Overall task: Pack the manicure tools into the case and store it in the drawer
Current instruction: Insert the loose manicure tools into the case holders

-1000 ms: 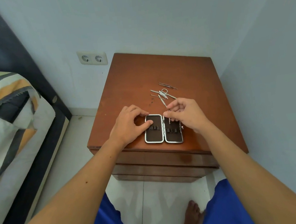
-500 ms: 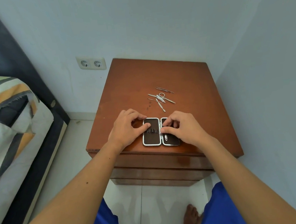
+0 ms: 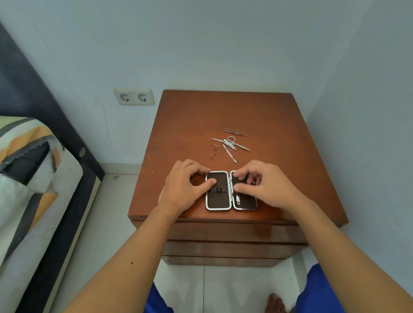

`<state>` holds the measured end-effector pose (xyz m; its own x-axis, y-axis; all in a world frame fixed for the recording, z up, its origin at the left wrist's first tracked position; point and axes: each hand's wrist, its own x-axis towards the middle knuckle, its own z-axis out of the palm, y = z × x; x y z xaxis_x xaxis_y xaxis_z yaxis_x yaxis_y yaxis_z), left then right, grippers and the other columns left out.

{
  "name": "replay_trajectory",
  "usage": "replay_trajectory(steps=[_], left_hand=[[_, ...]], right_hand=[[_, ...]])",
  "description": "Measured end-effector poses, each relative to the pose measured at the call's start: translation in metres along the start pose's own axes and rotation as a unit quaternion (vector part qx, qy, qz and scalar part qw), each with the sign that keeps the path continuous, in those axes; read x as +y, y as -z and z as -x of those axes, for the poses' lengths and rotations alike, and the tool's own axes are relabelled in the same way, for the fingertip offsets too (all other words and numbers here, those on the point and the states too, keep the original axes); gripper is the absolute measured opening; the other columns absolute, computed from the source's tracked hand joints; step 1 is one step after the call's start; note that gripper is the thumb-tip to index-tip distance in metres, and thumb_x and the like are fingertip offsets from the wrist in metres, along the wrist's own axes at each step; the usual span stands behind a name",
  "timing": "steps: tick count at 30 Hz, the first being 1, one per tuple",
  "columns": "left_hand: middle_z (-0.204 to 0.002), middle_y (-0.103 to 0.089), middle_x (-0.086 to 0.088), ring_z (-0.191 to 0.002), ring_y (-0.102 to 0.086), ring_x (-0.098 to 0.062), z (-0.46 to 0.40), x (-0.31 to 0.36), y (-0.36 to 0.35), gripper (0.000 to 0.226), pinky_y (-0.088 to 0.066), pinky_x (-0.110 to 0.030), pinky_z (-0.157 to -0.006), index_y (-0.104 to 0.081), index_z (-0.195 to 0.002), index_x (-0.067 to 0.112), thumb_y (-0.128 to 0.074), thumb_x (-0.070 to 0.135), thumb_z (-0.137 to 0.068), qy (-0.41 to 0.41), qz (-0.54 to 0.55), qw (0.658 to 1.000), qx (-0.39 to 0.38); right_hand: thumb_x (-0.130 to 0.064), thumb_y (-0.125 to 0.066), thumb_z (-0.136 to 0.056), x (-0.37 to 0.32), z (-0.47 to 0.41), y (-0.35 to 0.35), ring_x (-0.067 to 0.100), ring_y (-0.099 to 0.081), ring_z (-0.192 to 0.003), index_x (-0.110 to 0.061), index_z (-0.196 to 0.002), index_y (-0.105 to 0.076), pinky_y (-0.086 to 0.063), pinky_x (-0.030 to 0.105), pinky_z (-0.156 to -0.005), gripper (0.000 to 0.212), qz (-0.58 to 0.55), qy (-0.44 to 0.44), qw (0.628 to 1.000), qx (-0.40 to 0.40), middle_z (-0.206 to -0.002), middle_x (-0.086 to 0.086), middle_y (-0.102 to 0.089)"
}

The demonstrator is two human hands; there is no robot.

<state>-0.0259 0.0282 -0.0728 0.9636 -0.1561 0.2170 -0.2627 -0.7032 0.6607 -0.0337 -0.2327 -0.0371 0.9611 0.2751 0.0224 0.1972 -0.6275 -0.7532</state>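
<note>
A small open manicure case (image 3: 218,203) with a silver rim and dark lining lies near the front edge of the wooden nightstand (image 3: 221,109). My left hand (image 3: 181,184) grips its left half, thumb on the lining and fingers curled over the far edge. My right hand (image 3: 266,183) covers the right half, fingertips pinched on a slim metal tool (image 3: 237,199) whose end shows below them in that half. Several loose metal tools (image 3: 229,144), among them small scissors and tweezers, lie in a cluster behind the case.
Closed drawer fronts (image 3: 220,233) sit just under the tabletop. A bed with a striped cover (image 3: 14,187) stands to the left, a wall close on the right. A double wall socket (image 3: 134,97) is behind. My bare foot (image 3: 275,308) rests on the tiled floor.
My right hand has come down from just above the case onto its right half with a slim tool. My left hand has stayed on the left half.
</note>
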Motion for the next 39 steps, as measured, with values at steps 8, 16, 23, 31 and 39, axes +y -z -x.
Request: replay_trajectory(steps=[8, 16, 23, 31, 39], left_hand=[[-0.113, -0.065, 0.021, -0.105, -0.052, -0.003, 0.001, 0.001, 0.0, 0.031, -0.042, -0.017, -0.084, -0.078, -0.116, 0.034, -0.08, 0.05, -0.09, 0.003, 0.0, 1.0, -0.003], [-0.113, -0.066, 0.02, -0.106, -0.052, -0.003, 0.001, 0.0, 0.0, 0.031, -0.043, -0.017, -0.085, -0.078, -0.116, 0.033, -0.08, 0.049, -0.09, -0.005, 0.0, 1.0, 0.0], [-0.112, -0.068, 0.018, -0.103, -0.053, -0.005, 0.0, -0.004, 0.0, 0.031, -0.045, -0.02, -0.086, -0.079, -0.115, 0.03, -0.081, 0.048, -0.089, -0.018, 0.0, 1.0, 0.004], [-0.11, -0.067, 0.02, -0.101, -0.052, -0.004, -0.001, -0.006, -0.001, 0.03, -0.039, -0.012, -0.083, -0.079, -0.113, 0.031, -0.081, 0.049, -0.089, -0.021, -0.003, 1.0, 0.01], [-0.109, -0.065, 0.021, -0.1, -0.052, -0.003, -0.003, -0.008, -0.002, 0.031, -0.038, -0.015, -0.082, -0.079, -0.114, 0.033, -0.08, 0.051, -0.089, -0.018, -0.012, 1.0, 0.007]], right_hand=[[-0.023, -0.077, -0.091, -0.003, -0.066, -0.004, -0.001, -0.058, -0.077, -0.024, -0.098, -0.08, -0.04, 0.012, -0.068, 0.008, 0.041, -0.084, 0.987, 0.129, -0.09, -0.011, -0.07], [-0.03, -0.066, -0.1, -0.006, -0.114, -0.008, 0.024, -0.062, -0.104, -0.02, -0.116, -0.079, -0.043, 0.031, -0.086, 0.023, 0.154, -0.053, 0.979, 0.126, -0.106, 0.001, -0.062], [-0.022, -0.073, -0.095, -0.003, -0.118, -0.015, 0.027, -0.064, -0.1, -0.019, -0.107, -0.08, -0.042, 0.03, -0.083, 0.014, 0.156, -0.055, 0.981, 0.103, -0.104, 0.006, -0.065], [-0.025, -0.075, -0.089, -0.01, -0.094, -0.009, 0.009, -0.064, -0.083, -0.022, -0.094, -0.071, -0.048, 0.016, -0.076, 0.007, 0.054, -0.052, 0.987, 0.141, -0.091, -0.008, -0.071], [-0.025, -0.089, -0.079, -0.01, -0.044, -0.003, 0.009, -0.059, -0.071, -0.029, -0.103, -0.079, -0.055, 0.035, -0.077, 0.026, -0.137, -0.048, 0.988, 0.052, -0.085, -0.007, -0.069]])
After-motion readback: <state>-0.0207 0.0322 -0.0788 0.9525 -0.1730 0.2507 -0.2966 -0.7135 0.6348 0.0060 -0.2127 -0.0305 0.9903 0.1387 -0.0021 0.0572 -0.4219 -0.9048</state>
